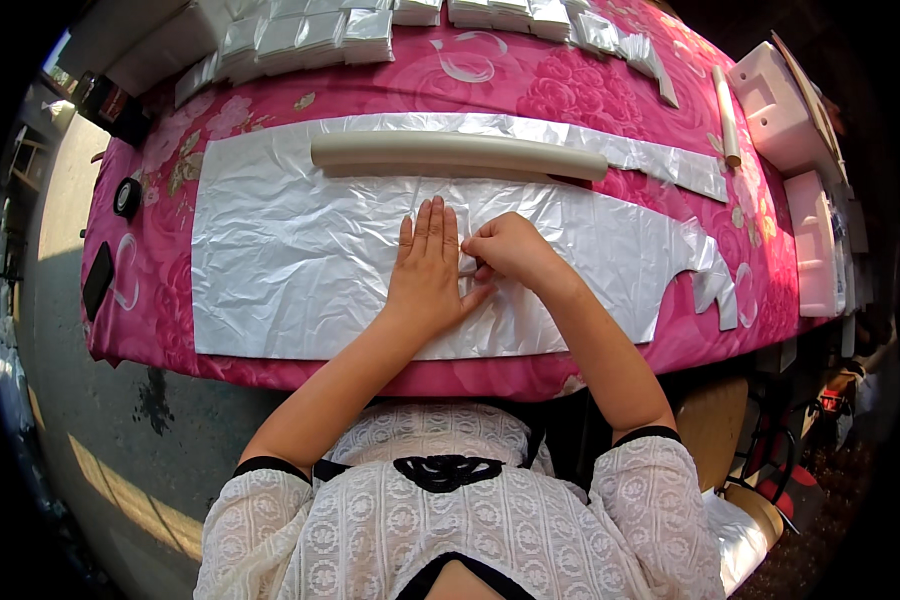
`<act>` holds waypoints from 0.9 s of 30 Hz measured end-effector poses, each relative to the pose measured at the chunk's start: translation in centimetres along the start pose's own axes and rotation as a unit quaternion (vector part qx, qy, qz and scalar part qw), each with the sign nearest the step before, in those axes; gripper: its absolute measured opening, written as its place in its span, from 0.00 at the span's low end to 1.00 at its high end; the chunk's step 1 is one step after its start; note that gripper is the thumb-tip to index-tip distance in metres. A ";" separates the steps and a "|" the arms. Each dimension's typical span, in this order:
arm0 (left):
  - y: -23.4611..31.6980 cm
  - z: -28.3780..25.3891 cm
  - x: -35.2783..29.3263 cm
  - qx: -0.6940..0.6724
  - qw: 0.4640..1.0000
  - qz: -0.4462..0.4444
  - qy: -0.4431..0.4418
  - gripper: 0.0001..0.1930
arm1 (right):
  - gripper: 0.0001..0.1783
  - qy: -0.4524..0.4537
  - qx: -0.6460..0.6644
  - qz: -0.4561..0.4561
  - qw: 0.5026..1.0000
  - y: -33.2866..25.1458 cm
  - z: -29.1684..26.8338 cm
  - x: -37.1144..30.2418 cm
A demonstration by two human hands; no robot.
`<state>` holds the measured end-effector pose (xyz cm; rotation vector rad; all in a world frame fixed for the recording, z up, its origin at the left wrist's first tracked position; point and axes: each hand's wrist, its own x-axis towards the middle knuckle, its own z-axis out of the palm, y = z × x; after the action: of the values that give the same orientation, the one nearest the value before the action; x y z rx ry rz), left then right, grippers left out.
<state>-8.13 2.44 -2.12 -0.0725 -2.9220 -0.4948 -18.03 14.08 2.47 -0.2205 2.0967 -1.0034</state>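
Note:
A white plastic carrier bag (270,260) with cut-out handles lies flat and creased across the table in front of me. My left hand (425,280) rests on its middle, fingers stretched out and palm down. Just beside it, my right hand (510,252) is closed, thumb and fingers pinching a small fold of the plastic, partly hidden by the fingers. A long beige tube (450,153) lies across the far part of the bag, beyond both hands. Neither hand touches the tube.
A pink floral cloth (560,375) covers the table. Stacks of folded white bags (365,38) line the far edge. At the left are a dark bottle (110,108), a black tape roll (127,197) and a phone (98,280). A thin stick (726,118) and foam boxes (785,110) stand right.

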 end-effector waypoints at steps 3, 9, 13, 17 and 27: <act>0.1 0.0 -0.1 0.004 1.000 -0.010 -0.018 0.55 | 0.14 0.015 -0.003 -0.011 1.000 0.3 0.2 -0.2; 0.4 -0.5 0.2 0.010 0.999 -0.016 -0.047 0.57 | 0.15 0.107 -0.171 -0.080 0.976 0.5 0.8 -1.7; -0.2 0.0 -0.4 -0.002 1.000 -0.004 0.006 0.56 | 0.19 0.172 -0.301 -0.117 0.931 0.4 0.9 -3.8; -0.5 -1.5 -1.7 -0.117 0.985 0.001 0.130 0.51 | 0.22 0.229 -0.310 -0.264 0.884 -0.1 1.8 -3.4; -2.5 -6.0 -18.0 -0.621 0.635 -0.368 -0.275 0.16 | 0.38 0.140 -0.339 -0.379 0.850 1.4 9.0 -0.7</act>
<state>10.32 -2.27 -0.66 0.9578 -2.1582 -2.8887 -10.84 10.11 -1.52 -1.4233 2.6305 -0.6644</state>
